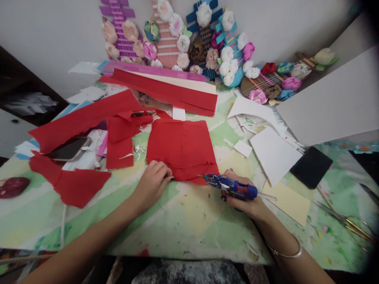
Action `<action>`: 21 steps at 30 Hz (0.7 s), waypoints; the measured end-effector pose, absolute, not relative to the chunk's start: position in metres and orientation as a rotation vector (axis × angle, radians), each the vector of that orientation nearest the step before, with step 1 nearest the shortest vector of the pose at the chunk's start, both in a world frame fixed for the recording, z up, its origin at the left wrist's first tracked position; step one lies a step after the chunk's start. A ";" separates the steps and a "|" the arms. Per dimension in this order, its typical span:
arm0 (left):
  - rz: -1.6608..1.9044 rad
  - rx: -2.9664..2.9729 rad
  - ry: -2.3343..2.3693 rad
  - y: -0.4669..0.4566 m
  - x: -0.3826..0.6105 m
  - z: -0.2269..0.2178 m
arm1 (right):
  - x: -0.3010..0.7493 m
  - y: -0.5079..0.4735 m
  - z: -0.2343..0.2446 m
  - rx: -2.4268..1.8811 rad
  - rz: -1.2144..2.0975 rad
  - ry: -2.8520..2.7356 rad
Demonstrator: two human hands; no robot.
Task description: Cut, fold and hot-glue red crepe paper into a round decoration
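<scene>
A right hand (251, 205) grips a blue plastic glue gun (226, 184), its long axis aimed leftward, tip over the near-right edge of a red, squarish, cloth-like sheet (181, 140) lying mid-desk (192, 228); the left hand (154, 178), fingers bunched, covers its near-left corner, any pinch unclear.

The handle of the blue glue gun (233, 187) is mostly covered by the right hand's grip (250, 206), and its markings are too small to be made out. Whether the red sheet (182, 142) is touched by the nozzle cannot be told. Whatever lies directly beneath the left hand's grip (154, 179) is hidden. The phone (69, 150) is partly covered by a red strip (89, 118). The maroon object (14, 187) is cut off by the left edge, the purple guitar shape (121, 30) by the upper. The shelved papers (31, 103) are blurred.
</scene>
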State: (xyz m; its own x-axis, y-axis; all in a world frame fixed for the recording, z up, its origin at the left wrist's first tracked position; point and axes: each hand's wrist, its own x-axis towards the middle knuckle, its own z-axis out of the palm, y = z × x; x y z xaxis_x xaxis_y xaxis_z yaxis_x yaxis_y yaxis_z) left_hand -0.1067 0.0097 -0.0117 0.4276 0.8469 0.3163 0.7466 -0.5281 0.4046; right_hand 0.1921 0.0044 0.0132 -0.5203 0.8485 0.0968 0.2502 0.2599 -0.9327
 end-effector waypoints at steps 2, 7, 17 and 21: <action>0.743 2.518 1.416 0.009 -0.105 -0.013 | 0.192 0.004 0.013 -0.995 1.255 -1.929; 0.879 2.579 1.556 0.007 -0.104 -0.013 | 0.192 0.003 0.013 -0.999 1.243 -1.941; 1.013 2.579 1.256 0.010 -0.089 0.001 | 0.196 0.002 0.009 -1.035 1.213 -1.864; 0.880 2.674 1.148 0.016 -0.085 0.002 | 0.196 0.001 0.010 -1.071 1.275 -1.758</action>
State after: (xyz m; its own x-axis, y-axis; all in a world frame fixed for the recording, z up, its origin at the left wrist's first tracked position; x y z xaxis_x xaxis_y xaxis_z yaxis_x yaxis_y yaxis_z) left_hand -0.0845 0.0158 0.0023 0.5484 0.6917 0.4699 0.6333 -0.7105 0.3067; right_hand 0.1963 0.0009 0.0095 -0.4088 0.9099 0.0710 0.2152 0.1717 -0.9614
